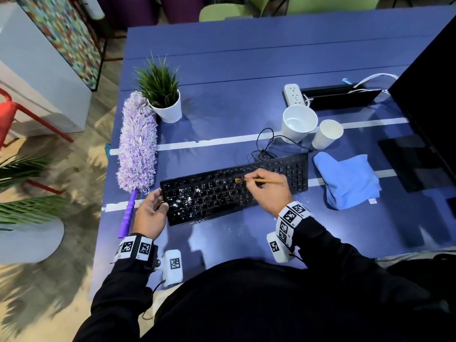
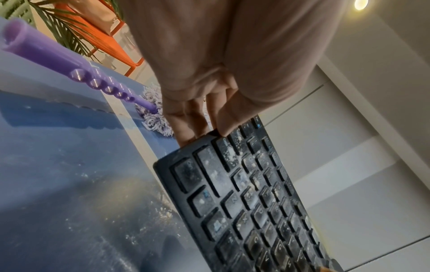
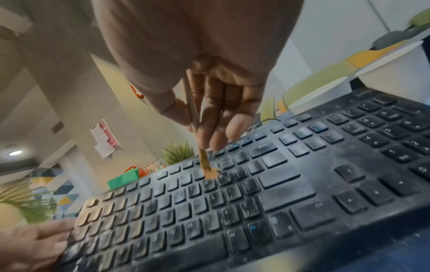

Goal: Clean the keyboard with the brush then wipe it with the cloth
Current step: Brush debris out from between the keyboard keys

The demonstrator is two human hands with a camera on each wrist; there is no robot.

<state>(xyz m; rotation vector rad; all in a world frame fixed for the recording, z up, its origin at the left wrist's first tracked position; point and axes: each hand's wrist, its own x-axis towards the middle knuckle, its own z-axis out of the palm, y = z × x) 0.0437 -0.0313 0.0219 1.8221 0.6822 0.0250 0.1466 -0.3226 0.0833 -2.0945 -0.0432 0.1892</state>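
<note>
While my right hand (image 1: 267,191) is pinching the brush (image 1: 261,180) and my left hand (image 1: 151,211) is gripping the keyboard (image 1: 234,191) edge, hard strokes are risking scattering crumbs (image 1: 183,199) onto the table (image 1: 222,99).

Head overhead; wrists close on keyboard (image 1: 234,191)

Keyboard (image 1: 234,188): black matt plastic, keycaps dulled by a film of dust, white crumbs stuck across its 9 o'clock half. Brush (image 1: 261,180): thin pale wood handle, tan bristles splayed on the keys. Cloth (image 1: 348,181) at 3 o'clock of the keyboard: soft blue fabric, folded, matt. Duster (image 1: 137,144) at 10 o'clock: shaggy lilac-and-white fibre head, smooth purple plastic handle. Table (image 1: 246,70): smooth blue top, slight sheen, white specks near the keyboard. Two cups (image 1: 298,123) at 1 o'clock: white, matt, look like paper.
</note>
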